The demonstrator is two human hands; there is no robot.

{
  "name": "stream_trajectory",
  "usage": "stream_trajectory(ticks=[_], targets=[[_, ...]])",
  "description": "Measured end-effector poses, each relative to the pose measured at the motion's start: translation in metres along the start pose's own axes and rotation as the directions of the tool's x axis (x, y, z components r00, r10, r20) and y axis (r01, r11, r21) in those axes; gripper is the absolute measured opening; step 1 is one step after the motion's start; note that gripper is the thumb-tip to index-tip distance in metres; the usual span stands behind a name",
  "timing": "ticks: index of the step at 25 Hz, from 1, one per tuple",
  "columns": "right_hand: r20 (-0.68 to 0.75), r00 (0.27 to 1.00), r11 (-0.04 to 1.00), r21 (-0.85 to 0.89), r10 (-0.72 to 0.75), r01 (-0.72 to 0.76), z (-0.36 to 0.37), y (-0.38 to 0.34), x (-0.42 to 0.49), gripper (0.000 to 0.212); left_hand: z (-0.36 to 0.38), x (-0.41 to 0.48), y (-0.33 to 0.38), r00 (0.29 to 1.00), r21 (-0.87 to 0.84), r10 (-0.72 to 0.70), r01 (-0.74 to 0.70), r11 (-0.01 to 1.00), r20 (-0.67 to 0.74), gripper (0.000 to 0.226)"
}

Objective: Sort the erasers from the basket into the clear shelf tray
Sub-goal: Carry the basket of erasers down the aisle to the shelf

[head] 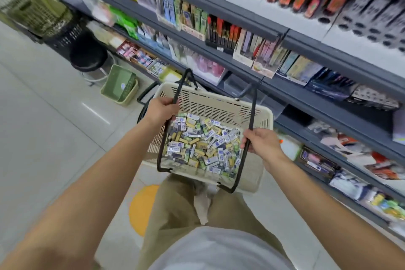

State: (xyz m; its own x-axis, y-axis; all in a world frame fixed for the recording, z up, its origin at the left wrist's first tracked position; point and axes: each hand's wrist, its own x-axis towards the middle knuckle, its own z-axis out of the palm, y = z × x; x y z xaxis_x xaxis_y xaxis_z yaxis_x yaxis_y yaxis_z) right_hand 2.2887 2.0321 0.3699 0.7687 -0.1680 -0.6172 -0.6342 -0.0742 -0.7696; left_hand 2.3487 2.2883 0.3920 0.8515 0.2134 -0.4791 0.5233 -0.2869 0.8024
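Erasers [197, 140], small wrapped blocks in blue-white, yellow and green, are lying heaped in the cream basket [214, 98], between the two sets of fingers and a little below them.

Far to the left of the left fingers, a green basket [119, 85] is sitting on the pale floor beside a black stool [88, 55]. The left hand [161, 110] is gripping the left black handle [160, 155] near its upper end; its fingers [173, 105] are curled tightly round the bar, with the thumb lying along the near side. Just under those fingers the handle is running down along the basket's left wall, with the erasers to its right.

The right hand [262, 141] is grasping the right black handle [253, 112] about halfway along, fingers [252, 149] wrapped round it and the thumb pressing on top. The erasers are lying just to the left of these fingers. Both handles are standing up off the rim.

Beyond the right fingers and on to their right, grey shelves [306, 92] of packaged stationery are running across the view. A pale see-through shape on the shelf just past the basket's far rim may be the clear tray [236, 87], though blur is making that uncertain.
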Motion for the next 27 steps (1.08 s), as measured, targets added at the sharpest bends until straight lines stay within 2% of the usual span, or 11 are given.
stream_trajectory(ticks=[7,13,16,22,24,27], targets=[[-0.093,0.995,0.989,0.149,0.029,-0.014,0.078,-0.026,0.037,0.022,-0.047,0.094,0.023,0.995,0.091,0.070,-0.076,0.993,0.067,0.017],[-0.284,0.943,0.951,0.298,0.172,-0.084,0.165,-0.024,0.069,0.021,-0.096,0.191,0.003,0.969,0.192,0.015,-0.064,0.979,0.247,0.023],[-0.337,0.913,0.945,0.302,0.231,-0.127,0.197,-0.015,0.083,0.018,-0.113,0.224,-0.014,0.957,0.221,-0.027,-0.039,0.975,0.287,0.030],[-0.424,0.869,0.963,0.196,0.254,-0.185,0.218,0.027,0.130,0.045,-0.098,0.271,-0.048,0.899,0.264,-0.006,-0.123,0.957,0.439,0.044],[-0.424,0.868,0.964,0.172,0.260,-0.205,0.218,0.050,0.148,0.047,-0.089,0.288,-0.072,0.897,0.275,0.001,-0.137,0.952,0.442,0.041],[-0.400,0.872,0.959,0.117,0.284,-0.259,0.221,0.082,0.171,0.038,-0.081,0.313,-0.109,0.918,0.286,-0.058,-0.062,0.956,0.391,0.043]])
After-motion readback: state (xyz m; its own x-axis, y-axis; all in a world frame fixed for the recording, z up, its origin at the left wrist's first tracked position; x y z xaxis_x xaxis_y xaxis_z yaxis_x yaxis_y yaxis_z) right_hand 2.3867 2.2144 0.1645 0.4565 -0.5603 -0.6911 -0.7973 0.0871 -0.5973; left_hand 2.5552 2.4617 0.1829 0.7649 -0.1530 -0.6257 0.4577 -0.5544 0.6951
